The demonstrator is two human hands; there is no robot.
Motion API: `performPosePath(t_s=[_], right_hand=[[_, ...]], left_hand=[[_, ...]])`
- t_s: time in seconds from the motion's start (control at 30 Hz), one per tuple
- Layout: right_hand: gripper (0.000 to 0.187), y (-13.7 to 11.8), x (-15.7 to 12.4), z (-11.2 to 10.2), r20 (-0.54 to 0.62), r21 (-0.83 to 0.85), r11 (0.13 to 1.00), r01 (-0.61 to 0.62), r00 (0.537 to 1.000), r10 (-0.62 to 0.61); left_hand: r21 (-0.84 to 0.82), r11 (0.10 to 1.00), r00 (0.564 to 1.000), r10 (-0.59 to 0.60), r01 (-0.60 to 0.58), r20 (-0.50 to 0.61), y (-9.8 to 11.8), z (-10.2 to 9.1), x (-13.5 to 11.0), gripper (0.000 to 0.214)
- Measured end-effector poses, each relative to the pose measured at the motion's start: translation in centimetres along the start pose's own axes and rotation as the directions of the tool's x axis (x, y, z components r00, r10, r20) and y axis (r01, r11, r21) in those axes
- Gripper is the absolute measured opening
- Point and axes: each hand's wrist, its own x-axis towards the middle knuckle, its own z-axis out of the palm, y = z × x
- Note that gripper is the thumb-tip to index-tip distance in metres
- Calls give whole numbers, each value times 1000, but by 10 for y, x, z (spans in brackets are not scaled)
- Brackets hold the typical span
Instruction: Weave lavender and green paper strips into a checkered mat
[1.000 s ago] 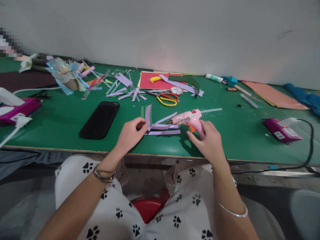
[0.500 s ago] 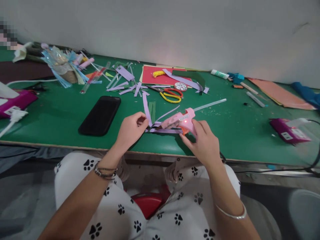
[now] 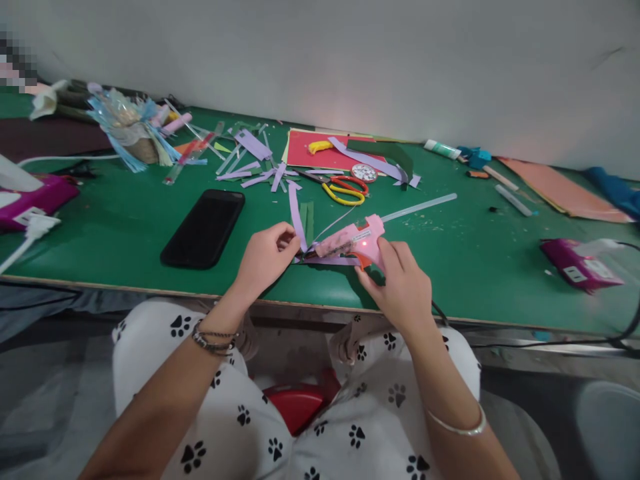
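My right hand point(image 3: 403, 283) is wrapped round a pink hot glue gun point(image 3: 373, 241) with a lit red light. A clear glue stick point(image 3: 420, 208) pokes out of its back end. The nozzle points left, at the spot where purple and green paper strips meet. My left hand point(image 3: 267, 261) pinches that joint with thumb and forefinger. From it a purple paper strip point(image 3: 297, 217) and a green paper strip point(image 3: 307, 223) stretch away from me, and another purple strip point(image 3: 330, 261) lies to the right under the gun. The exact contact at the nozzle is too small to make out.
A black phone point(image 3: 203, 229) lies left of my left hand. Beyond the strips are scissors point(image 3: 345, 195), red paper point(image 3: 300, 143), a yellow cutter point(image 3: 320, 147) and scattered purple scraps point(image 3: 253, 145). Magenta power strips point(image 3: 575, 265) with cords sit at both sides. The table's edge point(image 3: 300, 305) runs before my lap.
The glue gun has moved slightly left in my right hand, bringing its nozzle closer to my left fingertips. My left hand keeps its pinch on the strips.
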Motion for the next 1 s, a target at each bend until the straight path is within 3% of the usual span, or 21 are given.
performPosePath(t_s=[0.57, 1.0], right_hand=[[30, -1, 0, -2, 24, -44, 997, 58, 998, -57], [32, 10, -5, -4, 48, -37, 999, -12, 999, 14]], left_hand=[[7, 1000, 1000, 28, -28, -1, -4, 1, 0, 9], [7, 1000, 1000, 27, -28, 8, -4, 2, -1, 11]])
